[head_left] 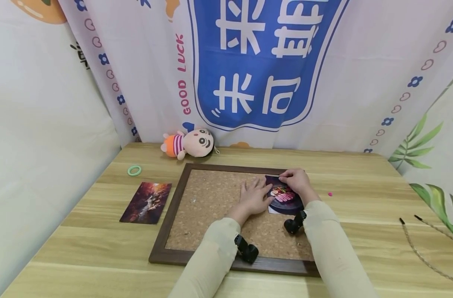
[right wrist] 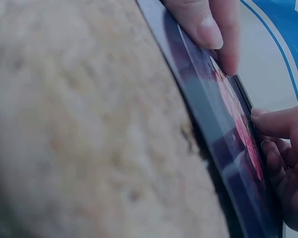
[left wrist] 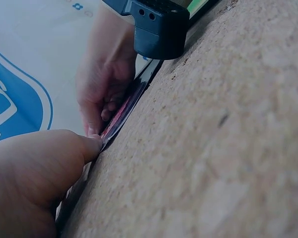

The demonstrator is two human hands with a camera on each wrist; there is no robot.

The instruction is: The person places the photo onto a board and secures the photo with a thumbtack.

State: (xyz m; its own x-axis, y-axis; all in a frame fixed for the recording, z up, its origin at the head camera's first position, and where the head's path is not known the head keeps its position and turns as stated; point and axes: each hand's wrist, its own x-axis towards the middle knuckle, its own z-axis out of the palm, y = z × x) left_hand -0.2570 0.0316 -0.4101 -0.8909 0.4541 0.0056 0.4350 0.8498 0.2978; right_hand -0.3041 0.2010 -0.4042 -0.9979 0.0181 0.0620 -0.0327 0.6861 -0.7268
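Note:
A dark picture with pink and red print lies at the upper right of the framed corkboard. My left hand is spread flat on the cork, its fingertips touching the picture's left side. At the picture's upper edge, my right hand pinches with thumb and fingertips, the other fingers curled. The right wrist view has the picture at a steep angle, between left-hand fingers above and the right hand. Whether something small sits between the right fingertips is hidden.
Left of the board lie another picture and a green ring. A plush doll lies behind the frame. To the right are a small pink piece and cord. A printed curtain hangs behind the table.

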